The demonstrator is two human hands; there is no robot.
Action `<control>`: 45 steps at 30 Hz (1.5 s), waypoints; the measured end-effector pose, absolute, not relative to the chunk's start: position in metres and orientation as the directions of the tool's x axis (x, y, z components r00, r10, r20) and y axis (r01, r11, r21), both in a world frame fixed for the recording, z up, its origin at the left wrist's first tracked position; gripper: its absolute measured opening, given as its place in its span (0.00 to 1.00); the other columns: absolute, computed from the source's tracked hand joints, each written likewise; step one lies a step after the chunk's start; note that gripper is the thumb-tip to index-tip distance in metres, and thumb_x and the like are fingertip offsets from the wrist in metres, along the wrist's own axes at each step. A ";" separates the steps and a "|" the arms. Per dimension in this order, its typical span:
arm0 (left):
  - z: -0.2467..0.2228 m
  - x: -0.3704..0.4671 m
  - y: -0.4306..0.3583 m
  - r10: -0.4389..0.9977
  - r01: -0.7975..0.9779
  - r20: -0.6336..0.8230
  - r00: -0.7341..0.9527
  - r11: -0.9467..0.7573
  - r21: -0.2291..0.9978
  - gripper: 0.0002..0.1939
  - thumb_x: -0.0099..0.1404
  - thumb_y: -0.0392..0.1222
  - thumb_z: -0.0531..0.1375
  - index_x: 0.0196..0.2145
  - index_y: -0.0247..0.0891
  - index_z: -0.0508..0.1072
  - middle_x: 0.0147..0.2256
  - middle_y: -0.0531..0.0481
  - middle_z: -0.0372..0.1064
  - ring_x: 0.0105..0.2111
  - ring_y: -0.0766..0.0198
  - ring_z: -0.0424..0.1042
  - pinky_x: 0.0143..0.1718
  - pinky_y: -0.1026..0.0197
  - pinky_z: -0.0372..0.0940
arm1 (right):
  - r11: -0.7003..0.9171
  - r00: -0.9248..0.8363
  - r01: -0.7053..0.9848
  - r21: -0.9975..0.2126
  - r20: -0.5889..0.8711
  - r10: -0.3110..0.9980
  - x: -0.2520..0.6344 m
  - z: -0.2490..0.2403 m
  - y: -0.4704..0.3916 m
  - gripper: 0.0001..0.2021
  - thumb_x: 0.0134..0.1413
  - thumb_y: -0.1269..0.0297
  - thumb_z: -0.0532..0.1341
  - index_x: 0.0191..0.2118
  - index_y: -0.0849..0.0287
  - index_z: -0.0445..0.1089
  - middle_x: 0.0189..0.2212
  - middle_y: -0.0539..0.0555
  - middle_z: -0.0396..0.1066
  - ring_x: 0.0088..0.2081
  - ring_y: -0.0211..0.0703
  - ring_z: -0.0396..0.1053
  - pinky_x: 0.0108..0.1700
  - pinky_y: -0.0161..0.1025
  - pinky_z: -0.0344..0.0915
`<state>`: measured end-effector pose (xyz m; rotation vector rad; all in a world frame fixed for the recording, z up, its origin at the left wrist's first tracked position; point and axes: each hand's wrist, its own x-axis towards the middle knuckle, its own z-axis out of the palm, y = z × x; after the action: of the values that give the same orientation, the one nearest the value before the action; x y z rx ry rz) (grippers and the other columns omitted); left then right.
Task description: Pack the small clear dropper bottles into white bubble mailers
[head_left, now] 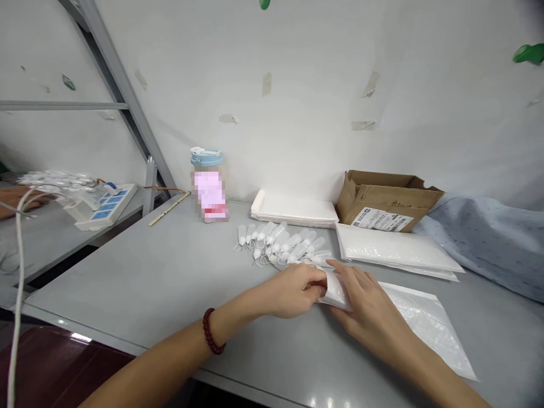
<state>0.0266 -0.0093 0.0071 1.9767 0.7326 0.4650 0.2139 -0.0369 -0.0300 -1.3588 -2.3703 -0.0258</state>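
Observation:
A white, shiny, padded plastic envelope, rolled or bulging, lies between my hands above the front of the table. My right hand wraps around it from the right, with thumb and fingers on either side. My left hand is closed at the envelope's left end, its fingertips curled into or against that edge. Whether those fingers also hold something inside is hidden. Just beyond my hands lies a pile of small, translucent white bottle-shaped pieces with thin cord loops. Another flat white envelope rests under my right forearm.
Behind the pile are a stack of white padded envelopes, more envelopes and an open cardboard box. A blue-lidded cup stands at the back left. Bluish cloth lies right. Another person's hand shows far left.

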 end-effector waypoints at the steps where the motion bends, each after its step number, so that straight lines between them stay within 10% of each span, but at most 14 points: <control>1: 0.006 0.027 -0.008 0.646 0.271 0.014 0.763 -0.340 0.901 0.10 0.58 0.28 0.47 0.21 0.37 0.54 0.21 0.57 0.51 0.22 0.71 0.51 0.23 0.66 0.48 | 0.532 -0.448 0.826 -0.186 0.357 0.820 0.213 -0.029 -0.038 0.29 0.46 0.72 0.54 0.57 0.60 0.50 0.44 0.61 0.68 0.45 0.54 0.66 0.44 0.50 0.64; 11: 0.015 0.022 -0.004 0.572 0.177 -0.072 0.817 -0.130 0.976 0.11 0.62 0.36 0.51 0.21 0.37 0.58 0.19 0.59 0.49 0.20 0.72 0.50 0.21 0.66 0.48 | 0.562 -0.465 0.800 -0.210 0.376 0.802 0.211 -0.019 -0.043 0.29 0.47 0.71 0.54 0.57 0.58 0.50 0.44 0.60 0.68 0.44 0.54 0.67 0.42 0.49 0.65; 18: 0.021 0.007 0.003 0.912 0.441 0.091 0.401 -0.279 0.853 0.18 0.57 0.49 0.60 0.42 0.37 0.69 0.38 0.48 0.70 0.37 0.61 0.68 0.37 0.61 0.61 | 0.517 -0.391 0.816 -0.259 0.412 0.823 0.219 -0.007 -0.041 0.28 0.48 0.69 0.55 0.57 0.56 0.50 0.47 0.61 0.65 0.48 0.55 0.65 0.45 0.50 0.64; 28: 0.016 0.010 0.004 0.869 0.529 -0.123 0.479 -0.174 0.830 0.18 0.60 0.48 0.53 0.18 0.38 0.54 0.15 0.58 0.57 0.17 0.69 0.59 0.18 0.67 0.50 | 0.513 -0.385 0.778 -0.362 0.369 0.846 0.221 0.003 -0.048 0.33 0.51 0.49 0.59 0.59 0.55 0.48 0.55 0.62 0.59 0.55 0.56 0.59 0.50 0.51 0.63; 33: 0.018 0.008 0.003 0.808 0.572 -0.290 0.513 -0.070 0.817 0.13 0.57 0.44 0.53 0.18 0.38 0.59 0.13 0.56 0.63 0.16 0.66 0.66 0.17 0.67 0.56 | 0.488 -0.405 0.739 -0.465 0.271 0.873 0.218 0.001 -0.042 0.10 0.62 0.61 0.51 0.45 0.55 0.64 0.42 0.56 0.69 0.44 0.45 0.68 0.44 0.41 0.66; 45: 0.005 0.017 -0.005 0.717 0.615 -0.420 0.556 -0.014 0.789 0.10 0.53 0.35 0.50 0.15 0.38 0.57 0.12 0.53 0.66 0.16 0.62 0.71 0.15 0.67 0.60 | 0.597 -0.567 0.800 -0.058 0.247 0.785 0.201 -0.024 -0.044 0.07 0.58 0.70 0.52 0.30 0.60 0.64 0.28 0.54 0.64 0.31 0.43 0.60 0.32 0.39 0.57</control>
<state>0.0169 -0.0048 0.0049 1.7012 1.1222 0.1174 0.2011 -0.0443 -0.0242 -1.3062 -2.5790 -0.0881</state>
